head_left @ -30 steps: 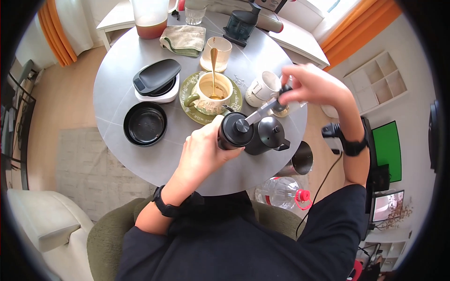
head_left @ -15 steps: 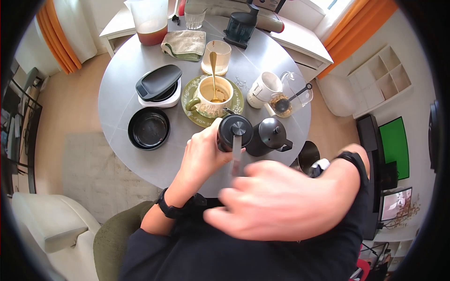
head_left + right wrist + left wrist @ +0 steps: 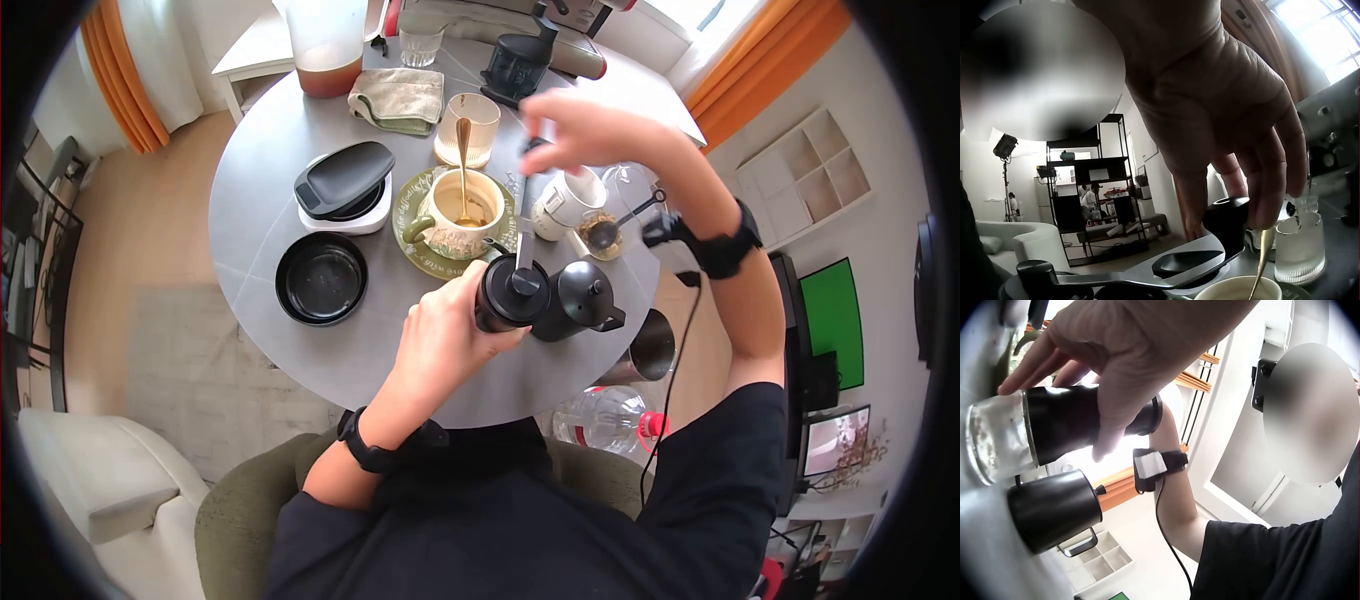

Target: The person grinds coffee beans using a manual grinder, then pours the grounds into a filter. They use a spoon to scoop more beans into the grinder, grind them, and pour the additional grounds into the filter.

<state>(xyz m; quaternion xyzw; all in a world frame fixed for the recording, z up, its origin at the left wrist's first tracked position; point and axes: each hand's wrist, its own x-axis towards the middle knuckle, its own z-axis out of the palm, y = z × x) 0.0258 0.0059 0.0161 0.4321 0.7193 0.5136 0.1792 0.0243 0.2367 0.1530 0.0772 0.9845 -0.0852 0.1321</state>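
Observation:
My left hand (image 3: 437, 330) grips the black body of a hand coffee grinder (image 3: 513, 292), fingers and thumb wrapped round its side. In the left wrist view a clear catch jar (image 3: 1000, 437) shows at the grinder's base. The flat metal crank (image 3: 525, 243) points away from me across the mug. At its far end my right hand (image 3: 592, 132) holds the black crank knob (image 3: 1227, 224) between fingers and thumb. Right beside the grinder stands a black gooseneck kettle (image 3: 577, 300) with a lid. Behind it is a green-handled mug (image 3: 455, 237) with a gold spoon (image 3: 463, 150).
Left on the table are a black round dish (image 3: 321, 279) and a scale (image 3: 358, 216) bearing a grey scoop tray (image 3: 347, 178). A white cup (image 3: 567, 205) and a clear container with a black spoon (image 3: 625, 228) stand right. A pitcher (image 3: 328, 75) and cloth (image 3: 398, 98) lie farther back.
My right hand has swung the crank round, from the right side, toward my body, then to the far side. The left hand keeps its grip on the grinder.

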